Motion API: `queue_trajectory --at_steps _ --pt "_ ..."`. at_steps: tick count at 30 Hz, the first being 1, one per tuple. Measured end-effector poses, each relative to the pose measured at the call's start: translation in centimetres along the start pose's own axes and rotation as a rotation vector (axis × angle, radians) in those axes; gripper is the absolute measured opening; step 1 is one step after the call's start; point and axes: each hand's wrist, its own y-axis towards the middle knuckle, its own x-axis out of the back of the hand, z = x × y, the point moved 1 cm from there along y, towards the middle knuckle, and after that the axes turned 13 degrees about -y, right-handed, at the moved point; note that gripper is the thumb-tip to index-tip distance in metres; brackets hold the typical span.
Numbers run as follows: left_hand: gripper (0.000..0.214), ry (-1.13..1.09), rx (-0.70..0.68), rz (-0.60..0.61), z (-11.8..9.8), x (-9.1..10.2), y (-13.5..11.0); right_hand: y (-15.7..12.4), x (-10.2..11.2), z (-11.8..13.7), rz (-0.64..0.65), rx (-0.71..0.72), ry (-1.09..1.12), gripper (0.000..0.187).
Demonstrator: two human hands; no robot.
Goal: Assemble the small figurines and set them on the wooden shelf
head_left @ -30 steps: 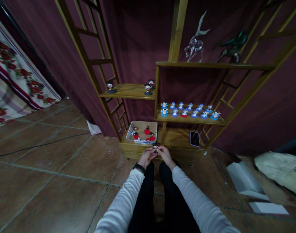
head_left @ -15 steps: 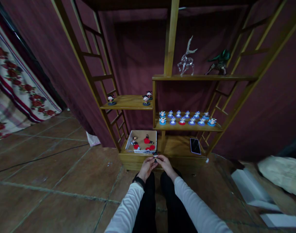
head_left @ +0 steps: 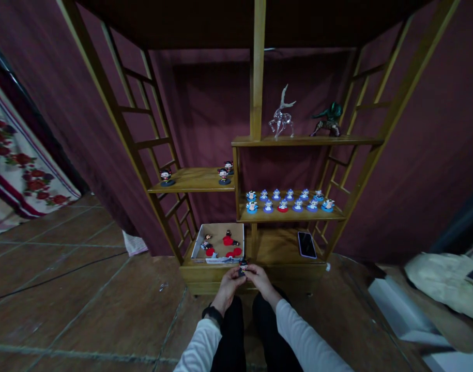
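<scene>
My left hand and my right hand meet in front of a low wooden shelf unit, fingers pinched together on a small figurine with a dark head. Just behind them an open cardboard box on the bottom shelf holds a few more such figurines and red pieces. Three dark-haired figurines stand on the left middle shelf. Several blue-based figurines line the right middle shelf.
A phone lies on the bottom shelf at right. A glass deer and a dark green figure stand on the upper shelf. White boxes and a pale bag lie on the tiled floor at right; a cable crosses it at left.
The view has tilted upward, so the shelf and my hands sit lower in the picture. Both hands still pinch the same figurine.
</scene>
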Motion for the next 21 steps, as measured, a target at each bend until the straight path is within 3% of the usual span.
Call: queue_trajectory --at_steps 8,16,21 --pt "0.044 0.111 -0.037 0.107 -1.3 -0.1 0.1 -0.3 0.0 1.5 0.054 0.005 0.000 0.027" --pt "0.036 0.137 -0.077 0.070 -1.9 -0.9 -0.7 -0.9 0.2 2.2 0.113 0.021 0.000 0.024" --pt "0.039 0.109 -0.099 -0.020 -1.2 -0.9 -0.6 -0.9 0.6 1.6 0.061 0.014 -0.039 0.021"
